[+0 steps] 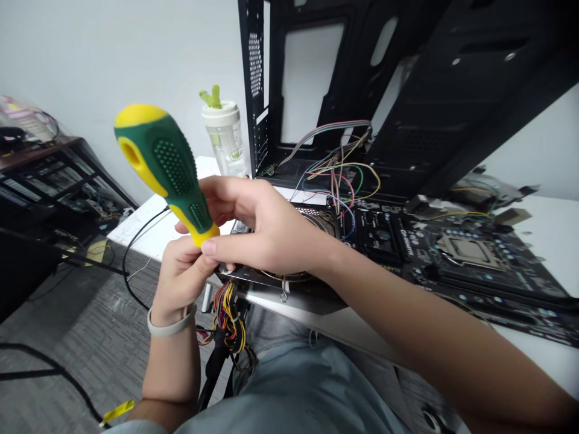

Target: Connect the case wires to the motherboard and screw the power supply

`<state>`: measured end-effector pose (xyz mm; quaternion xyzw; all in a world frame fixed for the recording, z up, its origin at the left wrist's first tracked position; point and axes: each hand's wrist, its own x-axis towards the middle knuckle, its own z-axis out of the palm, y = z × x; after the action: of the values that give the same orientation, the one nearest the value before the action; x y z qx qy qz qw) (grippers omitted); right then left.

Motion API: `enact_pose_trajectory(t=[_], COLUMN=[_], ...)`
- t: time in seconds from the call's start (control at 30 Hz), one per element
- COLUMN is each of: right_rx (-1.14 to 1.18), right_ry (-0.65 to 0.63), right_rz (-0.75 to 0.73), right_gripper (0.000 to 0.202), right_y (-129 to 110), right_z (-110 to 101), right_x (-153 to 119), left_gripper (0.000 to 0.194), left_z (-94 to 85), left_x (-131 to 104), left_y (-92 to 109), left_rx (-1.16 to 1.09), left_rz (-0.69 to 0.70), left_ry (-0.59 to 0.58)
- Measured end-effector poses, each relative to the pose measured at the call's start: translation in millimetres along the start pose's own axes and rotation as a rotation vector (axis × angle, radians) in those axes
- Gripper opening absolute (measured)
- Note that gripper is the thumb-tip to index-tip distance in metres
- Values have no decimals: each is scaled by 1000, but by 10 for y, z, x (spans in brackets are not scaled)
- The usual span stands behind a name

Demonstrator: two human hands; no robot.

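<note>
A green and yellow screwdriver point(181, 169) stands tilted, its handle leaning up to the left; its shaft and tip are hidden behind my fingers. My left hand point(183, 274) is closed at the lower end of the handle, thumb and fingers pressed together there. From the right, my right hand point(271, 232) reaches across with its thumb on the handle's yellow collar and its fingers curled around behind. Under both hands lies a black power supply point(253, 276) with a round fan grille, near the table's front edge. A bundle of coloured cables point(233, 316) hangs from it.
A black computer case point(312, 163) stands open behind, with thin coloured wires point(339, 172) trailing out. To the right lies a motherboard point(420, 259) with its processor point(470, 250). A clear cup point(226, 141) stands at the back left. Black cables cross the floor at left.
</note>
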<state>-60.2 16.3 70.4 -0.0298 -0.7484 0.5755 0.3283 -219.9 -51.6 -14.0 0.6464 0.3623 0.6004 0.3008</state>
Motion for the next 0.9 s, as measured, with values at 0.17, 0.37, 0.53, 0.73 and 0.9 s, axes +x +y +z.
enact_pose_trajectory(t=[0.17,0.37,0.53,0.73,0.9], right_rx=[-13,-50,20,93,-7], right_ry=[6,25,13,-30,-39], right_rz=[27,18,38,13,-16], right_gripper=[37,37,39,37,32], right_y=[2,-5,-12,53,39], right_z=[-14,1,-1,-25,-39], right_x=[3,-7,-1,10,19], left_gripper=[26,15,18,19,15], left_z=[4,62,153,196,179], left_x=[0,-8,11,17,13], left_y=[17,66,103,142,184], left_rx=[-22,-69,-6,57,120], left_rz=[-26,5,36,22,47], left_ry=[1,81,183,246,233])
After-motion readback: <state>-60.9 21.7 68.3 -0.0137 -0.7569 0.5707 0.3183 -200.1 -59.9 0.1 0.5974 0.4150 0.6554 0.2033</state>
